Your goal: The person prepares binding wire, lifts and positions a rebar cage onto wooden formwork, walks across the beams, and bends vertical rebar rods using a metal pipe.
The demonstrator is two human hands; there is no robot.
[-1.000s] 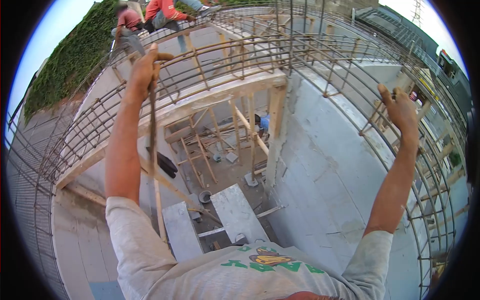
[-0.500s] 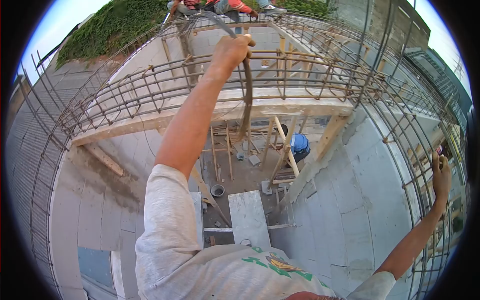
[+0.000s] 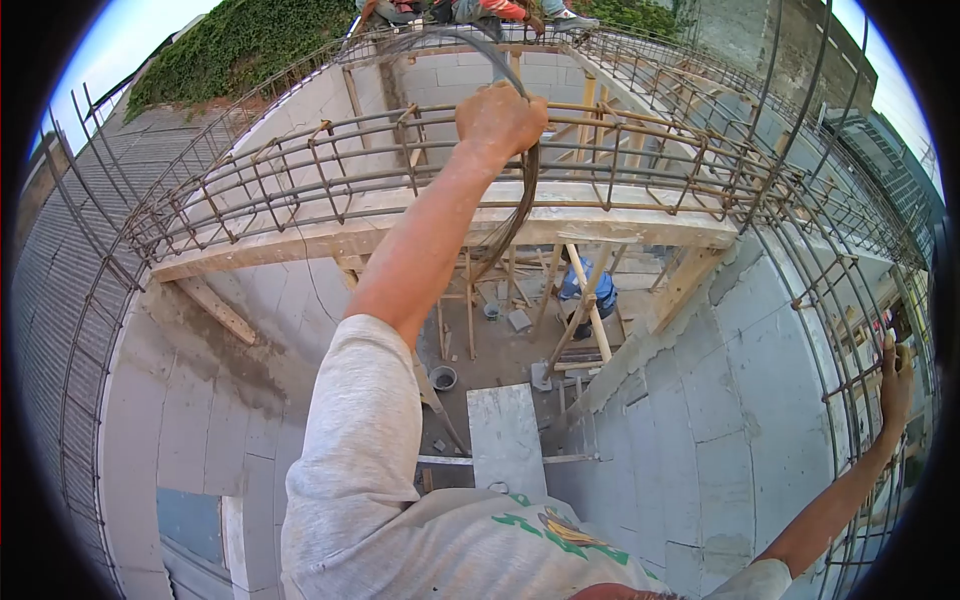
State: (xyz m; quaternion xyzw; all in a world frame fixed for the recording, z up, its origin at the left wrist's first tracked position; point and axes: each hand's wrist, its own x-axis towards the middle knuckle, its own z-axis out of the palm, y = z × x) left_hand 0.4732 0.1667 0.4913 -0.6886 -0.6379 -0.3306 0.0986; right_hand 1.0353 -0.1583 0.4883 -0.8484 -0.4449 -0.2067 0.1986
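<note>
My left hand is raised in front of me, closed round a bundle of thin dark tie wire. The wire arches over above the fist and hangs below it in a curve, in front of the long rebar cage on the beam. Far to the right, my right hand is beside the rebar cage that runs along the right wall. Its fingers are curled together, and what they grip is partly hidden.
Below, a person in blue bends among wooden props. A bucket and a pale board lie lower down. Grey block walls flank the drop. At the far top, people sit near more rebar. Upright bars rise at right.
My left hand has moved right and slightly down with the wire, whose loop now spreads wider. My right hand has shifted slightly right and down along the cage. The view has shifted a little.
</note>
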